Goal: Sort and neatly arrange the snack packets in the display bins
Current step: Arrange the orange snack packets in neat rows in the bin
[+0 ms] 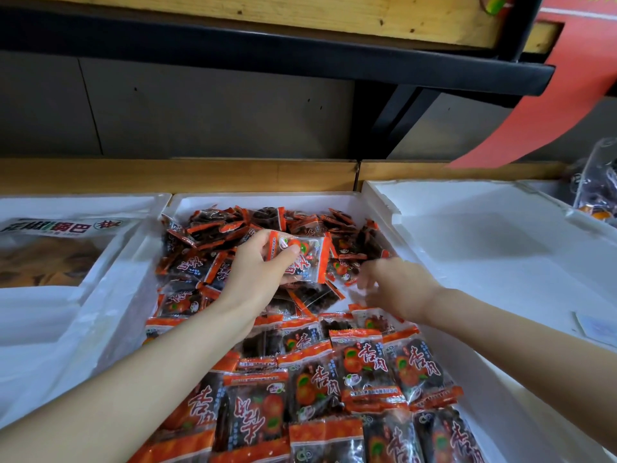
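Left hand (257,272) pinches a packet (300,259); right hand (397,289) beside it blurred, grip unclear.

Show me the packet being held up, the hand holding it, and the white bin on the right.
held packet (309,248): head view, on its printed front.
left hand (255,274): head view, on the back of the hand.
white bin on the right (484,252): head view, on its bare inner surface.
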### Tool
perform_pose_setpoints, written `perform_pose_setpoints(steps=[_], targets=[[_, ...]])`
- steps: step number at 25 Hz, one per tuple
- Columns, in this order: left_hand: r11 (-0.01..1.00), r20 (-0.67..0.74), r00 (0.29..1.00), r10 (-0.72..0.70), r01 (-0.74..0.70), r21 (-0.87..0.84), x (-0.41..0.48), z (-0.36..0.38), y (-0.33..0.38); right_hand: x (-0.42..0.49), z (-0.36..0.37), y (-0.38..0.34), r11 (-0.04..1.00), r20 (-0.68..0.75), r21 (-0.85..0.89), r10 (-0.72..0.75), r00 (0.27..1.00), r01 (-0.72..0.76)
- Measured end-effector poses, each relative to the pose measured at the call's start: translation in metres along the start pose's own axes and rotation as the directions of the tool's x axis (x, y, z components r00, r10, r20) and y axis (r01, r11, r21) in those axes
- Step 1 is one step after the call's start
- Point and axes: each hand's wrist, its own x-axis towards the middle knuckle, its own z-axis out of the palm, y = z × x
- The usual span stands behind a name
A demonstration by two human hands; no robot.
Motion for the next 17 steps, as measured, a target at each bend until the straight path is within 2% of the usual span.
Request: perform_pose_setpoints(steps=[2, 4, 5, 8, 10, 12, 14, 17], targets=[[1.0, -0.026, 1.0, 0.017, -0.016, 0.018, 0.001, -0.008, 0.003, 0.01, 0.002, -0.004, 0.98, -0.092, 0.184, -0.062, 0.994, 0.078], [0.997, -0.052, 0.997, 0.052, -0.049, 0.067, 0.001, -0.017, 0.005, 0.025, 0.007, -0.012, 0.916, -0.029, 0.378, -0.134, 0.991, 0.135], [0.993, -0.072, 0.995, 0.065, -0.058, 0.099, 0.001, -0.022, 0.006, 0.032, 0.01, -0.017, 0.909, 0.035, 0.389, -0.175, 0.984, 0.148], [0.984, -0.157, 0.985, 0.069, -0.041, 0.175, -0.002, -0.037, 0.007, 0.048, 0.022, -0.026, 0.941, 0.195, 0.282, -0.245, 0.95, 0.185], [0.988, -0.205, 0.978, 0.041, -0.009, 0.154, -0.004, -0.047, 0.007, 0.053, 0.023, -0.028, 0.969, 0.188, 0.168, -0.214, 0.958, 0.184], [0.998, -0.236, 0.972, -0.023, 0.034, 0.044, -0.006, -0.055, 0.007, 0.054, 0.019, -0.03, 0.981, 0.129, 0.006, -0.192, 0.973, 0.193], [0.99, -0.24, 0.963, -0.123, 0.105, -0.09, -0.01, -0.061, 0.01, 0.051, 0.014, -0.033, 0.977, 0.024, -0.074, -0.197, 0.98, 0.198], [0.973, -0.23, 0.949, -0.214, 0.185, -0.14, -0.018, -0.067, 0.014, 0.042, 0.002, -0.039, 0.965, -0.202, -0.148, -0.242, 0.949, 0.214]])
